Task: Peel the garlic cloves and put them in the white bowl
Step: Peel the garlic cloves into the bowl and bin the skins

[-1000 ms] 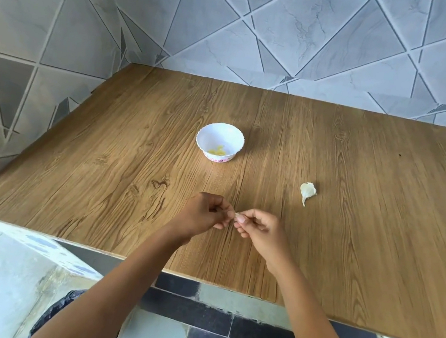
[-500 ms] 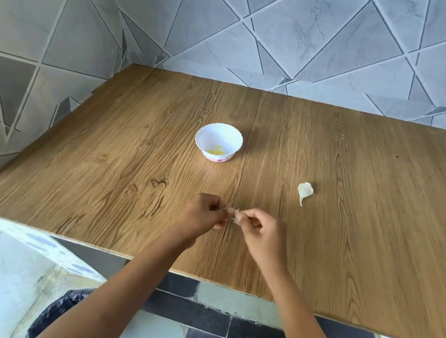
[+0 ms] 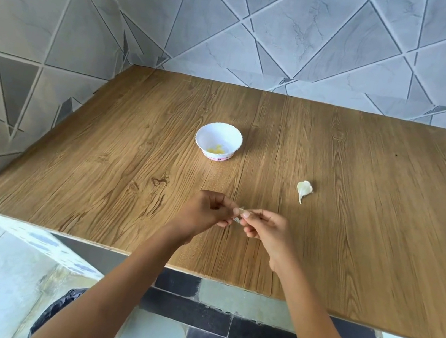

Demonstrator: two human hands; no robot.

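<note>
Both hands meet over the near middle of the wooden table (image 3: 349, 245). My left hand (image 3: 206, 214) and my right hand (image 3: 266, 229) pinch one small pale garlic clove (image 3: 240, 210) between their fingertips; most of the clove is hidden by the fingers. The white bowl (image 3: 218, 140) with a scalloped rim stands beyond the hands, with pale yellow peeled pieces at its bottom. An unpeeled garlic clove (image 3: 303, 189) with a pointed tail lies on the table to the right of the bowl, beyond my right hand.
Grey tiled walls close off the table at the back and the left. The table's near edge runs just under my forearms, with a tiled floor below it.
Both hands stay together on the clove; the fingers have shifted slightly. The bowl and the loose clove have not moved.
</note>
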